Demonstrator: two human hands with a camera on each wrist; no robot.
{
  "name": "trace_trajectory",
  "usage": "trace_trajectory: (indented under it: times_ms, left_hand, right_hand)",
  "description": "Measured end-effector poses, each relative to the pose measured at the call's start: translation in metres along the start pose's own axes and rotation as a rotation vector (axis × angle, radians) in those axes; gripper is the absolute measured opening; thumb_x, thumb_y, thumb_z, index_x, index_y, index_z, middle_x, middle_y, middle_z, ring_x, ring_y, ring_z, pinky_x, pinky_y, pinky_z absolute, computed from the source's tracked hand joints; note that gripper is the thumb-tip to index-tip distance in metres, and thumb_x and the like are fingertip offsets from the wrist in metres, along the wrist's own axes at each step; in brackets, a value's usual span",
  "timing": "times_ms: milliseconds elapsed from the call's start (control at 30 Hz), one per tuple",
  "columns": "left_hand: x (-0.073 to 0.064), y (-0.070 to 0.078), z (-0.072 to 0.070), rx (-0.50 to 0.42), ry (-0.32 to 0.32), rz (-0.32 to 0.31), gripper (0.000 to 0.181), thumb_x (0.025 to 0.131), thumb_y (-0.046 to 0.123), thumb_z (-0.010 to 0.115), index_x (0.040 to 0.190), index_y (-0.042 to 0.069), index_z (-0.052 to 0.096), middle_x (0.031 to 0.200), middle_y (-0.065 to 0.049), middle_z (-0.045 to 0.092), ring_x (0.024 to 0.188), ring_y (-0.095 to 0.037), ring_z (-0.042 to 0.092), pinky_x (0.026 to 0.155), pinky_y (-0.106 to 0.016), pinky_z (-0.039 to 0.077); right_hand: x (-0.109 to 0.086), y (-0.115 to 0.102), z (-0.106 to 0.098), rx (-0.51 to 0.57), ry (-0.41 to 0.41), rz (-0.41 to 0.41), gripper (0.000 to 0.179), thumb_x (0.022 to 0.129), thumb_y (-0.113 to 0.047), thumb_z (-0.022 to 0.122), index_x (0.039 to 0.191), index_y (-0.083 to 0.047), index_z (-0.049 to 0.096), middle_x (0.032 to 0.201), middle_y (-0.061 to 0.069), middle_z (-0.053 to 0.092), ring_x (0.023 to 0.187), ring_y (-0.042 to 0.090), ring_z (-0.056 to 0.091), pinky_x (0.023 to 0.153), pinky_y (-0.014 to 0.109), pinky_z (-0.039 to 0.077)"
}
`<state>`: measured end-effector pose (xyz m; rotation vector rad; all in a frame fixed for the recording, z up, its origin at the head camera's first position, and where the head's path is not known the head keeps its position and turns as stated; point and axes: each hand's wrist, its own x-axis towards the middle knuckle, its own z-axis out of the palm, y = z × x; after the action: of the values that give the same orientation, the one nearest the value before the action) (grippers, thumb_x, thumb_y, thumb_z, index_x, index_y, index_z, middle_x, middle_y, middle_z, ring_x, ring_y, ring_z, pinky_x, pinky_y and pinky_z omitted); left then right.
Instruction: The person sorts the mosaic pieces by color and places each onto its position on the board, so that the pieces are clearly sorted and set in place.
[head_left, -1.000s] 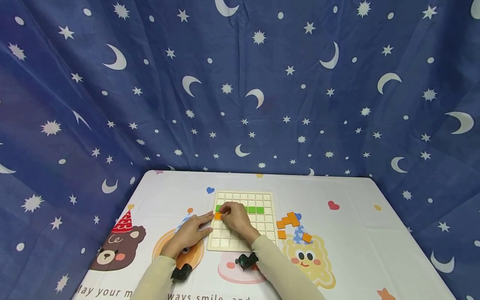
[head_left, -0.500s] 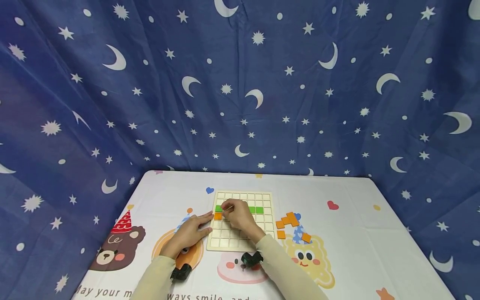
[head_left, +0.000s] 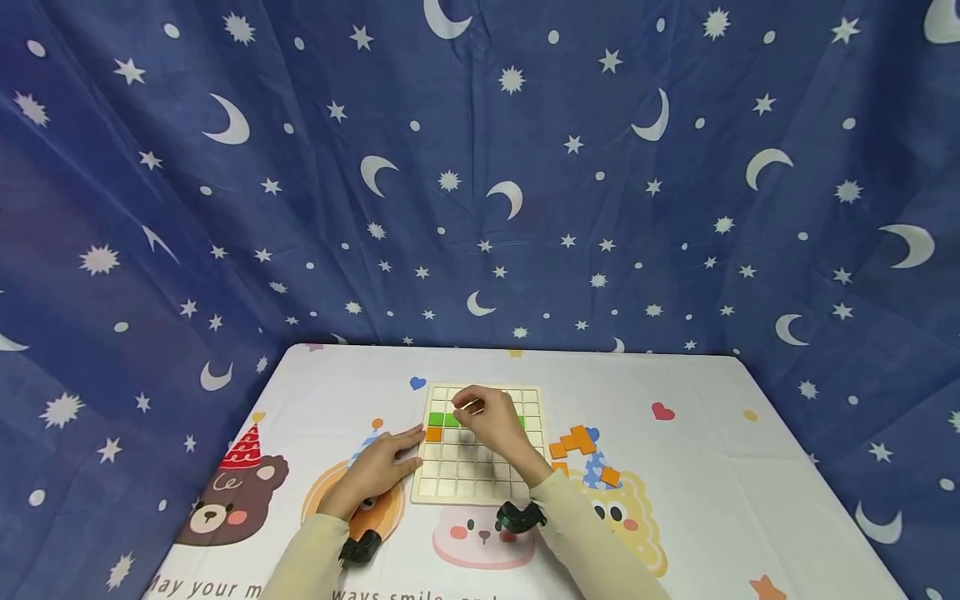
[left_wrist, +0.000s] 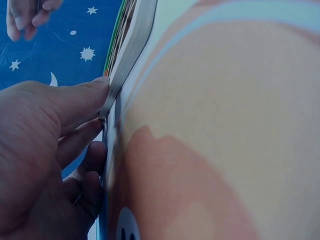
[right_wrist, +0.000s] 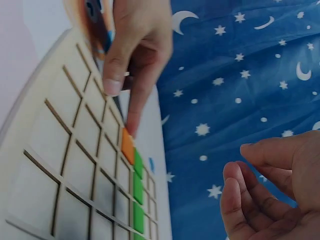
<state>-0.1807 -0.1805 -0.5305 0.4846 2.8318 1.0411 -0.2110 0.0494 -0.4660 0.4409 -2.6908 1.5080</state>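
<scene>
A pale wooden grid board (head_left: pixel 465 493) lies on the table. A row of green tiles (head_left: pixel 437 419) runs across it, partly hidden by my right hand. Just below the leftmost green tile sits a single orange tile (head_left: pixel 434 434); the right wrist view shows this orange tile (right_wrist: pixel 128 145) beside the green ones. My left hand (head_left: pixel 378 467) rests at the board's left side, and in the left wrist view its thumb and fingertips touch the board's edge (left_wrist: pixel 135 45). Above the grid hovers my right hand (head_left: pixel 491 425), its fingers loosely bent; the right wrist view shows nothing in that right hand (right_wrist: pixel 270 190).
Several loose orange tiles (head_left: pixel 581 439) lie right of the board, one of them (head_left: pixel 611 477) set apart. Cartoon figures are printed on the white tablecloth (head_left: pixel 697 467). Behind the table hangs a blue curtain (head_left: pixel 420 208) with moons and stars.
My right hand has lifted off the area by the orange tile and moved right and up, uncovering another green tile. My left hand stays at the board's edge.
</scene>
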Motion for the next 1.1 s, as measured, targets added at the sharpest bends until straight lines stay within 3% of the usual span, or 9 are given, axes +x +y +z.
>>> trace_trajectory:
  times_ms: [267, 500, 800, 1100]
  left_hand:
    - [-0.001, -0.001, 0.002, 0.021, 0.000, -0.005, 0.050, 0.093, 0.026, 0.068, 0.140, 0.013, 0.056, 0.152, 0.003, 0.048, 0.119, -0.026, 0.056, 0.100, -0.046, 0.046]
    - [-0.002, -0.001, 0.002, 0.024, 0.005, 0.001, 0.050, 0.093, 0.025, 0.068, 0.140, 0.013, 0.056, 0.152, 0.002, 0.048, 0.120, -0.027, 0.056, 0.100, -0.046, 0.046]
    - [-0.002, -0.001, 0.000, 0.018, -0.009, -0.021, 0.051, 0.093, 0.025, 0.068, 0.141, 0.015, 0.055, 0.153, 0.004, 0.045, 0.122, -0.027, 0.055, 0.101, -0.046, 0.045]
    - [-0.001, -0.001, 0.000, 0.026, -0.011, -0.003, 0.051, 0.094, 0.025, 0.067, 0.142, 0.014, 0.054, 0.153, 0.002, 0.046, 0.128, -0.033, 0.052, 0.104, -0.049, 0.044]
  right_hand:
    - [-0.009, -0.003, -0.022, 0.020, 0.027, -0.030, 0.011, 0.088, -0.013, 0.073, 0.098, -0.015, 0.074, 0.093, -0.001, 0.073, 0.081, 0.012, 0.066, 0.069, 0.025, 0.055]
    - [-0.015, 0.000, -0.042, 0.031, 0.067, -0.036, 0.012, 0.087, -0.012, 0.074, 0.096, -0.021, 0.074, 0.090, -0.003, 0.074, 0.080, 0.011, 0.066, 0.074, 0.025, 0.055]
    - [-0.022, 0.015, -0.067, 0.037, 0.140, 0.004, 0.011, 0.087, -0.012, 0.074, 0.096, -0.018, 0.075, 0.092, -0.002, 0.074, 0.081, 0.012, 0.067, 0.075, 0.025, 0.055]
    - [-0.032, 0.031, -0.090, -0.008, 0.175, 0.047, 0.011, 0.088, -0.013, 0.073, 0.098, -0.016, 0.075, 0.096, 0.003, 0.074, 0.083, 0.017, 0.068, 0.072, 0.028, 0.056]
